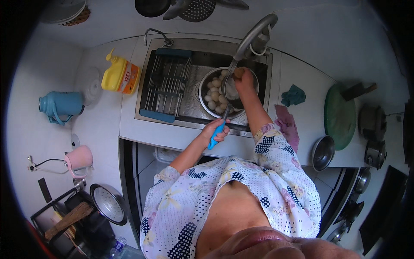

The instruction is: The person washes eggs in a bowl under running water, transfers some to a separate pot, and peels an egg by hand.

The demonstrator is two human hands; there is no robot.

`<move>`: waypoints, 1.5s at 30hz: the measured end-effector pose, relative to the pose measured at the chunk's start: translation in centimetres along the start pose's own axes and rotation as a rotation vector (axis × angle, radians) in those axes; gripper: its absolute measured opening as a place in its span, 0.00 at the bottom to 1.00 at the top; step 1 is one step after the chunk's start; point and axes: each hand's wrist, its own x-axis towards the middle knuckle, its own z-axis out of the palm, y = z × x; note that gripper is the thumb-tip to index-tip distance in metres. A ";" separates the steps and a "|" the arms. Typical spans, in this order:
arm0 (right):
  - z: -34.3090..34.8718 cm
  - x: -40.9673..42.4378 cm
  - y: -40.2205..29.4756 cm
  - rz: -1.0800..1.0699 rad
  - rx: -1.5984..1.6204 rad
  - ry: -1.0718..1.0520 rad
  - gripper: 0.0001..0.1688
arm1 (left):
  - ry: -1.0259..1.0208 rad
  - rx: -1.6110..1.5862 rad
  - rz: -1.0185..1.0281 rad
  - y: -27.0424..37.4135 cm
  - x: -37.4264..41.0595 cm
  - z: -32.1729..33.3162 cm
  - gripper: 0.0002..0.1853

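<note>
My left hand [208,133] grips the blue handle of a metal ladle [231,92]. The ladle's round bowl lies over a stainless steel pot [203,103] in the sink. Inside the pot are several pale, egg-like round items [214,95], mostly white and cream. My right hand [245,81] reaches over the pot's right side, with a small brown object [239,72], possibly a scrubbing pad, at its fingers beside the ladle bowl. Above, the curved faucet [255,32] points down, and a stream of water appears to fall towards the ladle.
A metal drying rack [166,85] with blue ends spans the left of the sink [197,113]. Left stand a yellow pump bottle [119,75], a blue thermos [61,105] and a pink kettle [79,159]. Right lie a teal cloth [293,95], a pink cloth [287,124], a metal bowl [323,153] and a green board [339,119].
</note>
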 end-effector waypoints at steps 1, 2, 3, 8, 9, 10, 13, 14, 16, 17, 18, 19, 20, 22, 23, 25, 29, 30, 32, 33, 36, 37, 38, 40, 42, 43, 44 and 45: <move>0.7 -0.3 -1.5 -0.031 -0.139 -0.009 0.25 | 0.059 0.067 0.033 0.0 -0.4 0.1 0.14; 1.4 -0.8 -2.5 -0.064 -0.277 -0.019 0.27 | 0.118 0.135 0.065 0.1 -0.7 0.3 0.14; 1.9 -1.5 -2.1 -0.231 -0.323 0.024 0.24 | 0.162 0.212 0.092 0.5 -0.8 1.0 0.13; 0.6 -5.0 -3.7 0.236 0.413 -0.682 0.16 | 0.204 0.291 0.244 3.0 -3.8 1.0 0.11; -0.2 -4.2 -1.0 0.017 0.260 -0.683 0.16 | 0.192 0.308 0.221 2.8 -3.7 0.9 0.12; -0.8 -2.6 3.3 -0.203 0.106 -0.675 0.15 | 0.178 0.329 0.199 2.5 -3.3 0.9 0.12; -0.8 0.3 5.1 -0.385 -0.186 -0.457 0.14 | 0.192 0.307 0.155 1.4 -3.2 1.6 0.13; -0.5 0.9 4.4 -0.367 -0.256 -0.351 0.14 | 0.195 0.293 0.162 1.1 -3.0 1.8 0.14; 1.7 0.9 3.6 0.042 0.568 -0.162 0.15 | 0.154 0.310 0.131 1.0 -2.2 2.4 0.14; 2.6 0.7 3.2 0.258 0.968 -0.048 0.15 | 0.175 0.346 0.142 1.0 -1.8 2.9 0.14; 3.3 -0.3 2.9 0.365 1.051 -0.093 0.18 | 0.211 0.377 0.158 1.0 -2.0 3.3 0.14; 3.6 -1.7 1.9 0.405 1.061 -0.245 0.18 | 0.251 0.408 0.178 1.2 -2.4 3.5 0.14; 3.5 -3.2 -0.2 0.441 1.072 -0.406 0.18 | 0.307 0.450 0.204 1.7 -3.2 3.1 0.13; 2.9 -3.7 0.4 0.277 0.844 -0.543 0.17 | 0.412 0.681 0.297 2.1 -4.3 2.6 0.13; 2.1 -3.2 2.1 0.301 0.790 -0.540 0.16 | 0.461 0.799 0.342 2.4 -4.9 2.3 0.13; 0.5 -2.5 4.4 0.354 0.690 -0.543 0.15 | 0.583 0.863 0.411 2.8 -7.0 1.7 0.16; -2.8 -0.9 9.6 0.534 0.834 -0.385 0.15 | 0.633 0.769 0.609 4.2 -10.4 -0.3 0.18; -2.9 -1.4 8.8 0.604 0.769 -0.247 0.13 | 0.633 0.694 0.658 4.5 -11.2 -1.1 0.18; -4.0 -2.0 7.6 0.730 0.779 -0.176 0.13 | 0.619 0.564 0.695 5.5 -12.1 -2.8 0.18; -4.6 -2.1 7.3 0.789 0.788 -0.137 0.12 | 0.608 0.504 0.713 6.1 -12.4 -3.6 0.17; -5.3 -2.8 8.0 0.867 0.887 -0.141 0.14 | 0.512 0.302 0.677 8.1 -12.2 -6.8 0.17; -5.2 -3.2 7.8 0.875 0.910 -0.145 0.14 | 0.494 0.266 0.657 8.5 -12.3 -7.8 0.17; -5.1 -3.6 7.7 0.802 0.882 -0.206 0.14 | 0.478 0.229 0.638 8.9 -12.5 -8.7 0.17; -4.7 -3.2 7.1 0.881 1.003 -0.212 0.14 | 0.470 0.212 0.588 9.6 -12.6 -10.1 0.18; -3.8 -2.2 7.5 0.853 1.115 -0.217 0.15 | 0.637 0.310 0.517 10.0 -12.2 -10.3 0.17; -3.0 -2.0 6.4 0.540 0.856 -0.241 0.15 | 0.730 0.360 0.486 10.2 -12.5 -10.4 0.17; -1.9 -1.7 5.1 0.232 0.589 -0.260 0.16 | 0.741 0.389 0.454 10.3 -12.8 -11.2 0.15; -0.8 -0.9 4.8 0.109 0.535 -0.281 0.17 | 0.775 0.543 0.427 10.1 -12.6 -12.0 0.15</move>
